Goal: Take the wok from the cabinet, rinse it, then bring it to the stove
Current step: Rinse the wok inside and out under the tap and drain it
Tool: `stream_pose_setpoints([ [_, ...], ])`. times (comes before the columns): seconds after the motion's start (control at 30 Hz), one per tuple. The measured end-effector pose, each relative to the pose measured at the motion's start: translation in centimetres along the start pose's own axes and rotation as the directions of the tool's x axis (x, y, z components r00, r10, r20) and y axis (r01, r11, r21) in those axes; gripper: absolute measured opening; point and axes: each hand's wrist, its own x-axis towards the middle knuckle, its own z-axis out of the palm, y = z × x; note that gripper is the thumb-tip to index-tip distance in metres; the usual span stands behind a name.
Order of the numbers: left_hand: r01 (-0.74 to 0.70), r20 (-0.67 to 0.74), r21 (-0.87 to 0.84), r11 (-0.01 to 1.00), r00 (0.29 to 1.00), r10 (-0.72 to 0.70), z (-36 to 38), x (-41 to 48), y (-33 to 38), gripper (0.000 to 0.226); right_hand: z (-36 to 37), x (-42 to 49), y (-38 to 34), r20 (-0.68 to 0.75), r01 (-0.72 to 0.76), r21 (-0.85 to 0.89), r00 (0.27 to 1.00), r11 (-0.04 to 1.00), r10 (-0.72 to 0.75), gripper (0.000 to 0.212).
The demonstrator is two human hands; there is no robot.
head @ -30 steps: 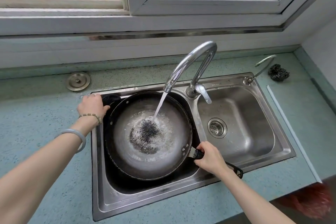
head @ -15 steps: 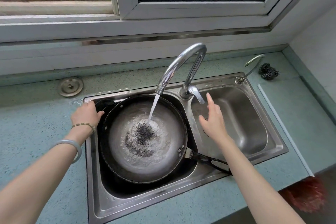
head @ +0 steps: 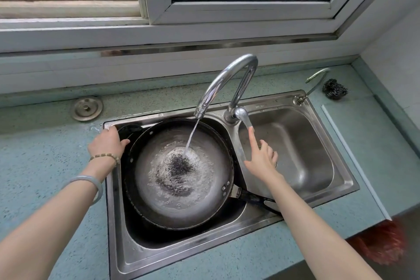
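The wok [head: 179, 173] sits in the left basin of a double stainless-steel sink [head: 229, 243], tilted slightly, with its long black handle [head: 252, 199] resting across the divider toward the right basin. Its interior is grey, worn metal with a dark patch at the centre, where shallow, bubbling water pools. A thin stream falls from the curved chrome faucet [head: 223, 82] into that pool. The left hand [head: 106, 143] grips the wok's far-left rim beside a small black side handle. The right hand [head: 261, 159] is released, fingers spread, its index fingertip at the faucet lever [head: 244, 116]. The countertop [head: 45, 154] is speckled teal; a drain stopper [head: 87, 108] and a steel scourer [head: 334, 91] lie on it below a white-framed window [head: 159, 7].
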Motion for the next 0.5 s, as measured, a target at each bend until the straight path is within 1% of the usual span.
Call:
stream_pose_setpoints([
  [0.03,0.004,-0.002,-0.009,1.000,1.000,-0.004,0.0,0.0,0.0,0.045,-0.1,0.1,0.0,0.018,0.002,0.018,1.000,1.000,-0.002,0.098],
  [0.1,0.005,0.007,-0.033,0.999,1.000,-0.005,0.0,0.0,0.0,0.046,-0.2,0.1,0.2,0.019,0.036,0.152,0.999,0.988,-0.039,0.093],
  [0.13,0.006,0.012,-0.049,0.999,1.000,-0.005,-0.1,0.0,0.0,0.047,-0.4,0.0,0.4,-0.025,0.073,0.224,0.997,0.972,-0.069,0.091],
  [0.2,0.009,0.020,-0.080,0.997,1.000,-0.007,0.0,0.1,0.0,0.048,-0.1,-0.9,0.9,-0.108,0.131,0.300,0.989,0.945,-0.103,0.090],
  [0.23,0.011,0.023,-0.101,0.995,1.000,-0.009,0.0,0.2,0.0,0.048,0.2,-1.6,1.4,-0.087,0.118,0.318,0.992,0.941,-0.095,0.090],
  [0.3,0.016,0.028,-0.131,0.991,1.000,-0.012,0.1,0.4,-0.1,0.048,1.4,-3.0,2.5,0.068,0.047,0.280,0.995,0.959,-0.069,0.083],
  [0.37,0.012,0.033,-0.116,0.993,0.999,-0.008,0.3,0.6,-0.2,0.046,2.7,-4.3,3.6,0.240,0.014,0.176,0.969,0.984,-0.057,0.071],
  [0.4,0.010,0.039,-0.094,0.995,0.999,-0.006,0.4,0.8,-0.1,0.046,3.1,-4.8,4.1,0.297,0.022,0.147,0.953,0.989,-0.065,0.066],
  [0.43,0.010,0.048,-0.072,0.997,0.999,-0.007,0.5,0.9,-0.1,0.048,3.5,-5.3,4.3,0.334,0.034,0.137,0.939,0.990,-0.079,0.063],
  [0.5,0.012,0.066,-0.053,0.999,0.998,-0.008,0.8,1.2,0.0,0.052,4.1,-5.8,4.6,0.360,0.068,0.135,0.926,0.988,-0.113,0.059],
])
